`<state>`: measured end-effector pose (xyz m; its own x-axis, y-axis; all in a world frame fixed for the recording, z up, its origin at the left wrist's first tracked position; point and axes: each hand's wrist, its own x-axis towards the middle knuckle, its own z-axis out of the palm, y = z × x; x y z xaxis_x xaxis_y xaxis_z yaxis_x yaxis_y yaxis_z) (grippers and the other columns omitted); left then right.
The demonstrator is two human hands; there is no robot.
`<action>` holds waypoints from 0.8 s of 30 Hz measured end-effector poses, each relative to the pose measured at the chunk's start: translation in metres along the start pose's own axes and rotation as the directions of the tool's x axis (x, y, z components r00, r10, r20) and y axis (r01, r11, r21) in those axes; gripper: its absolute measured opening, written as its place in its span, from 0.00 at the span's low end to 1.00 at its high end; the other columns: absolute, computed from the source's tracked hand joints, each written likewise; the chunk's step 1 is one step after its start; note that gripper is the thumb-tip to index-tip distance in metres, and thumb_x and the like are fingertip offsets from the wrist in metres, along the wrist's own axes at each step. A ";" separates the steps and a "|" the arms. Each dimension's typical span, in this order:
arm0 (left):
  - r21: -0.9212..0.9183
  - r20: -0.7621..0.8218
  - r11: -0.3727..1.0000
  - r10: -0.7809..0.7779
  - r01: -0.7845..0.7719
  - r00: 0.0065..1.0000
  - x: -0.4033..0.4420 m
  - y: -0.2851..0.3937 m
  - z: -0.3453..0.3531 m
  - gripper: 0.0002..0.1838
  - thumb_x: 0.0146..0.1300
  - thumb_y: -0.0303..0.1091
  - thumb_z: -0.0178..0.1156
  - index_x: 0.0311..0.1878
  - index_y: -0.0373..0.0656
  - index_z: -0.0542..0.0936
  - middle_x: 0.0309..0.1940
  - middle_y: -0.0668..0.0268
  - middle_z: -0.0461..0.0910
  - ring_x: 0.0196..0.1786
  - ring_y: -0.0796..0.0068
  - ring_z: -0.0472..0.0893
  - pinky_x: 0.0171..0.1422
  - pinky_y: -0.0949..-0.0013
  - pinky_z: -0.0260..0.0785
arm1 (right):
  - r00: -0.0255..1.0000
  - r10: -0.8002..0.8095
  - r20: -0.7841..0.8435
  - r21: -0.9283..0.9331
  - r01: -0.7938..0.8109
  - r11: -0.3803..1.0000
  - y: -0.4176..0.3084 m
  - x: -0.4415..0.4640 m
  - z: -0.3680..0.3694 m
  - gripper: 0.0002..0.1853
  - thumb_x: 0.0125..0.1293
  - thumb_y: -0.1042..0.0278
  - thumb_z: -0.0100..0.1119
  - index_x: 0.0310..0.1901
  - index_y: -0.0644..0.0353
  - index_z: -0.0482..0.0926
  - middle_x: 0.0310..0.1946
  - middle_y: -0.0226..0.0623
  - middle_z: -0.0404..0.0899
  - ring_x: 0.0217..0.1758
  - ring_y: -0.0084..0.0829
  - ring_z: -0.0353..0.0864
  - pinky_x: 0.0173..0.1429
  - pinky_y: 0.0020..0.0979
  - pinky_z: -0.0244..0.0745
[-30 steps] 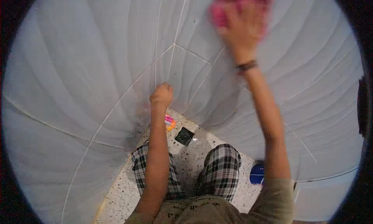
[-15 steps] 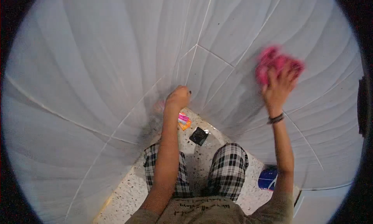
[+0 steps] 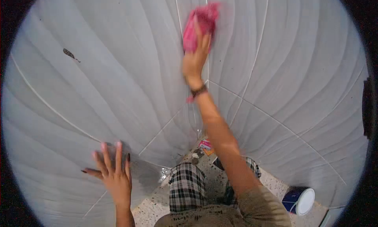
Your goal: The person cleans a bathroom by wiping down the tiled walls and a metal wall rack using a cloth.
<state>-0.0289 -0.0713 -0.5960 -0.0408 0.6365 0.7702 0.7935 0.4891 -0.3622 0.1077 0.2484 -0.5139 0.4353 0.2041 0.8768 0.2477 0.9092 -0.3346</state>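
Note:
My right hand presses a crumpled pink cloth against the grey wavy-patterned tiles, near the corner where two walls meet. Motion blurs the fingers and the cloth a little. A dark bracelet circles that wrist. Lower on the left wall, my left hand rests with its fingers spread and nothing in it.
On the speckled floor, a blue bucket with a white lid stands at the right. Pink and orange packets lie in the corner beyond my knees. A dark patterned mark shows on the left wall.
My right hand has swept the pink cloth from the right wall up and left to the corner. My left hand has left the corner, moved left and opened against the left wall.

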 end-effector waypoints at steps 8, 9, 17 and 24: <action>0.081 -0.013 0.996 0.024 -0.023 1.000 -0.032 -0.007 0.040 0.34 0.53 0.54 0.58 0.64 0.62 0.62 0.70 0.58 0.40 0.71 0.49 0.31 0.65 0.31 0.23 | 0.625 0.770 0.126 0.058 -0.780 0.623 0.068 -0.250 -0.067 0.28 0.62 0.67 0.48 0.65 0.48 0.55 0.62 0.48 0.53 0.65 0.48 0.53 0.67 0.43 0.48; 0.079 -0.011 0.997 0.018 -0.017 1.000 -0.034 -0.004 0.047 0.35 0.52 0.55 0.58 0.64 0.62 0.61 0.70 0.57 0.39 0.71 0.48 0.30 0.64 0.30 0.23 | 0.667 0.742 -0.060 -0.096 -0.744 0.661 0.067 -0.225 -0.061 0.28 0.62 0.68 0.47 0.65 0.49 0.55 0.62 0.48 0.53 0.65 0.48 0.53 0.67 0.42 0.48; 0.150 0.022 0.983 0.105 -0.107 0.994 -0.057 0.071 0.113 0.35 0.50 0.58 0.57 0.64 0.67 0.61 0.70 0.59 0.40 0.71 0.47 0.33 0.65 0.32 0.23 | 0.921 0.105 0.374 0.073 -0.142 0.987 0.043 -0.337 -0.095 0.32 0.59 0.55 0.50 0.65 0.48 0.55 0.64 0.50 0.51 0.69 0.53 0.45 0.70 0.47 0.41; 0.166 0.014 0.972 0.169 -0.169 0.985 -0.046 0.111 0.102 0.30 0.52 0.57 0.56 0.61 0.72 0.65 0.70 0.64 0.45 0.72 0.56 0.37 0.67 0.36 0.24 | 0.543 0.840 0.016 -0.066 -0.837 0.543 0.080 -0.344 -0.113 0.31 0.62 0.52 0.45 0.65 0.52 0.53 0.66 0.50 0.46 0.70 0.49 0.44 0.70 0.43 0.42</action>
<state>-0.0005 0.0145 -0.7252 0.0855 0.7187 0.6900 0.6771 0.4662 -0.5694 0.0754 0.2101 -0.8818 0.4301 0.8802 0.2006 -0.1729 0.2984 -0.9386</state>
